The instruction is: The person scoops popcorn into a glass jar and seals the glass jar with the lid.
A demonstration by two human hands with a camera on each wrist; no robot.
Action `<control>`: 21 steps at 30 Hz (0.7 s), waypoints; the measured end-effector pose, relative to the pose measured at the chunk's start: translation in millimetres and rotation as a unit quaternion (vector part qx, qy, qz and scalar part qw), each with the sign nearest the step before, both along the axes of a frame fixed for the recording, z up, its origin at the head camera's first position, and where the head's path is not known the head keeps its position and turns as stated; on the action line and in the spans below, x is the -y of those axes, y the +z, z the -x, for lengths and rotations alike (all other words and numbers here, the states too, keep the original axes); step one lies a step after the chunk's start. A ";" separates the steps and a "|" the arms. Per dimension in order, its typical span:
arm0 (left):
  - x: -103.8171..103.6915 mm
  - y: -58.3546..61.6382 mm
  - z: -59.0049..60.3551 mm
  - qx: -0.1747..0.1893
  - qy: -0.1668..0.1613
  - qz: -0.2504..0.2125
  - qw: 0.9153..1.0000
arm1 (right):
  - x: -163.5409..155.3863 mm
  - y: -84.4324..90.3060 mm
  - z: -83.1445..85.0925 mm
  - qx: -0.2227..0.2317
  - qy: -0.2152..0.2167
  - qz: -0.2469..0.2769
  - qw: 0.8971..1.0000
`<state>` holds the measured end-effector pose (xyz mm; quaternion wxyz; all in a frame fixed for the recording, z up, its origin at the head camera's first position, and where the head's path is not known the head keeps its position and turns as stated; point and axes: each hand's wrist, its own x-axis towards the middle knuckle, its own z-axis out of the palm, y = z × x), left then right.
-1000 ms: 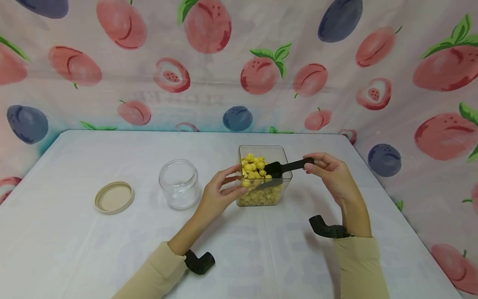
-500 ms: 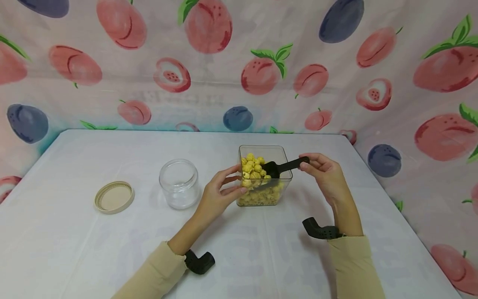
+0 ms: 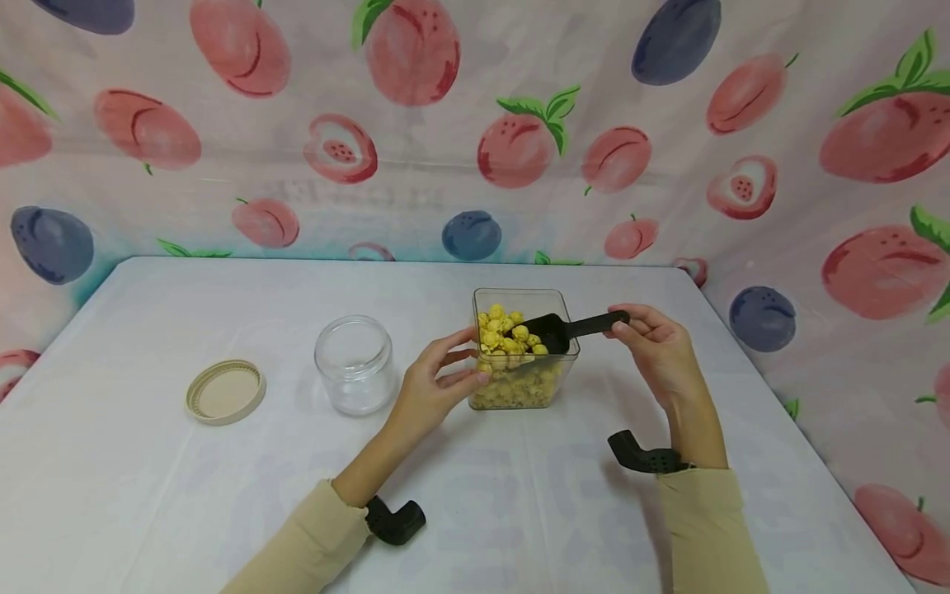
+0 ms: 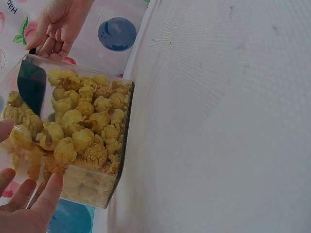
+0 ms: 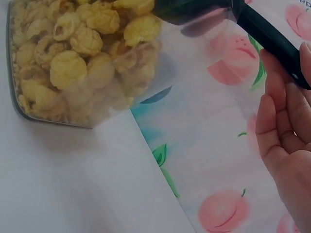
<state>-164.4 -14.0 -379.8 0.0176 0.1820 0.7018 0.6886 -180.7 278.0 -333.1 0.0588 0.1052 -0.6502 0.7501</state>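
Likely light and stiff, the scoop [image 3: 567, 328] is best held where the right hand [image 3: 659, 346] pinches its handle [image 3: 597, 322]; the left hand's [image 3: 432, 379] spread fingers hold the tub [image 3: 519, 298].

1. The right grip [image 5: 286, 126] pinches the handle end of a black scoop [image 5: 262, 34] between thumb and fingers.
2. The scoop's head, cut off by the top edge, lies beside yellow popcorn [image 5: 80, 65].
3. A clear container [image 5: 58, 123] holds the popcorn, standing on a white surface [image 5: 92, 189].
4. Peach-printed fabric [image 5: 214, 167] spreads behind.
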 end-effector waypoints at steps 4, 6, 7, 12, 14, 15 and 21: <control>0.0 0.6 -0.7 0.002 0.001 0.000 1.000 | 6.2 -2.7 1.4 0.003 -0.001 -0.019 1.000; -0.1 0.7 -0.9 0.003 0.000 0.000 1.000 | 10.6 -3.0 1.9 0.004 -0.001 -0.021 1.000; -0.1 0.9 -1.2 0.004 0.000 0.000 1.000 | 12.1 -2.9 1.8 0.005 -0.002 -0.022 1.000; -0.3 1.4 -1.9 0.006 0.000 0.001 1.000 | 13.5 -2.2 0.8 0.002 -0.005 -0.031 1.000; -0.2 1.5 -1.9 0.005 0.002 0.002 1.000 | 12.3 -2.0 0.6 -0.003 -0.007 -0.038 0.999; -0.3 1.5 -1.9 0.005 0.002 0.002 1.000 | 11.7 -1.7 0.5 -0.006 -0.009 -0.042 0.999; -0.1 1.4 -1.6 0.004 -0.001 0.001 1.000 | 9.7 -2.2 0.7 -0.015 0.000 -0.054 0.998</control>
